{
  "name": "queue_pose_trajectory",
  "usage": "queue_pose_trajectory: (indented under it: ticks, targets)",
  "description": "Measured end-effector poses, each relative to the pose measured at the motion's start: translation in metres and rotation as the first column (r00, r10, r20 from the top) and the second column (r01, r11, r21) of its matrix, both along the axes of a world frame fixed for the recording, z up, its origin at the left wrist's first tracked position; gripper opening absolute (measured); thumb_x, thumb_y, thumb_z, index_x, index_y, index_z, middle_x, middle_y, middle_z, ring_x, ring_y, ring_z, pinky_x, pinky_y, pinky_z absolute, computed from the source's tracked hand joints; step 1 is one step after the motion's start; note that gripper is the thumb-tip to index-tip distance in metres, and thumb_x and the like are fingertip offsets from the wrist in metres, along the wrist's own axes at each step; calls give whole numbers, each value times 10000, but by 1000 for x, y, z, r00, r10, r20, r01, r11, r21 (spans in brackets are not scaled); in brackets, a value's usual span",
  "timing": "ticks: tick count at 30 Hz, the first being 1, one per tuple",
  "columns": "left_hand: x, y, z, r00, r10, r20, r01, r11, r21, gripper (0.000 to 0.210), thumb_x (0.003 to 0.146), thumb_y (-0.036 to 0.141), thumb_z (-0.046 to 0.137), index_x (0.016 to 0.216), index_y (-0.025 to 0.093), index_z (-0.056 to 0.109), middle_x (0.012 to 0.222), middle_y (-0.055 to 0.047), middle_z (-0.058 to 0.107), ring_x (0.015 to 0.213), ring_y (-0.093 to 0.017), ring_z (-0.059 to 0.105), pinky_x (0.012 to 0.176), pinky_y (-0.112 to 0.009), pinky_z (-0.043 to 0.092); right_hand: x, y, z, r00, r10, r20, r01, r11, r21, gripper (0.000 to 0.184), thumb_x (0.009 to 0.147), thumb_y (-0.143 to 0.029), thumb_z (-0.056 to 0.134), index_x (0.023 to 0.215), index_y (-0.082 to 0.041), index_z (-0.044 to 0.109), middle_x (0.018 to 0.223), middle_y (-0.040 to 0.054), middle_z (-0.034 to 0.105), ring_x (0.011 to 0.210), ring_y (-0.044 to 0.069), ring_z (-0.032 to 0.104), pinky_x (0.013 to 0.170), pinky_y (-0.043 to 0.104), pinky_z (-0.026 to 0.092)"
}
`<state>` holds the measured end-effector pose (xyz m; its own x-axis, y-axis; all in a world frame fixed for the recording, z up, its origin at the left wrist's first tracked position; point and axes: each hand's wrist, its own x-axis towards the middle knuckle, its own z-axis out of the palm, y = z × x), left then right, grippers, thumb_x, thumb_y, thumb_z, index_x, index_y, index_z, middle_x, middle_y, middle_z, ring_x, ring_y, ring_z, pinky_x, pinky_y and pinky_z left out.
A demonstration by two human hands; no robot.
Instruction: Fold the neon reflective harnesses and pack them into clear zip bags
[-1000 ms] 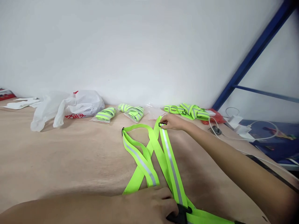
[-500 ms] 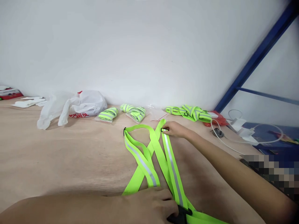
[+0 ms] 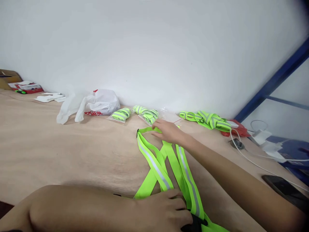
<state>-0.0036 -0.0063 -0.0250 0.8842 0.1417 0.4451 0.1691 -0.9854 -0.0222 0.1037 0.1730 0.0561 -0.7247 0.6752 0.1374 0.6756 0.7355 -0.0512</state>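
A fluorescent yellow-green harness of reflective straps (image 3: 154,164) with a silver stripe lies spread before me, its straps crossing near the middle. My left hand (image 3: 166,209) has its fingers curled on the black buckle (image 3: 194,222) at the harness's near end; part of the buckle is hidden under the fingers. My right hand (image 3: 167,130) hovers at the far loop, fingers apart beside the upper strap. A small black slider (image 3: 137,133) sits at the loop's left corner. The right slider is hidden behind my right hand.
Along the wall lie bagged folded reflective straps (image 3: 120,114), a loose strap bundle (image 3: 207,120), and a white plastic bag (image 3: 103,101). White gloves (image 3: 51,97) and boxes (image 3: 26,87) are at left. A white cable (image 3: 248,161) and a phone (image 3: 285,190) occupy the right side.
My right hand has let go of the strap's right slider and moved left over the loop, its fingers spreading. My left hand stays on the buckle. The view has shifted left.
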Motion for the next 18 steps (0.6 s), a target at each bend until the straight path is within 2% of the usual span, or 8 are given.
queue_pose_trajectory:
  ticks: [3,6,9,12,15,18]
  targets:
    - [-2,2,-5,999,-41,1,41,997,64,163,993,269,556,1044,296,708,897,43,689,793,-142,610,1018,-379,438,-55,2,-2,980,129,149,-134,991,23,229,922,-344,617,1079,-178,599,1092,112,672,952,239,635,669,282,398]
    - [-5,5,-10,998,-63,-25,65,991,120,145,991,285,570,990,252,711,971,34,708,850,-146,617,1103,-443,399,-91,8,0,926,164,339,-175,985,1,270,868,-216,625,1130,-160,596,1029,130,702,907,260,660,640,299,397]
    - [-6,7,-17,997,-78,-25,81,985,155,178,1006,304,545,979,248,712,1019,21,713,951,-165,613,1136,-492,375,-104,13,11,896,135,424,-125,991,-50,236,855,-204,597,1084,-178,648,989,124,723,838,254,677,621,308,410]
    - [-4,8,-23,997,-71,24,65,978,199,260,1038,326,480,963,234,712,925,9,709,937,-162,606,1131,-516,380,-105,13,19,893,77,443,-66,997,-41,218,904,-307,558,1025,-183,689,1003,131,734,859,267,685,641,326,440]
    - [1,7,-20,997,-52,58,36,966,257,262,1030,336,489,939,223,706,895,6,700,877,-162,606,1071,-482,438,-105,13,15,908,84,410,-94,996,6,341,924,-433,578,1117,-165,665,1082,143,724,924,291,685,661,340,465]
    - [3,3,-10,995,19,97,-47,955,294,162,991,305,550,947,236,690,957,8,689,771,-153,594,815,-351,523,-107,15,4,887,104,449,-120,993,7,298,848,-361,704,1067,-159,687,1059,145,729,908,290,696,657,331,481]
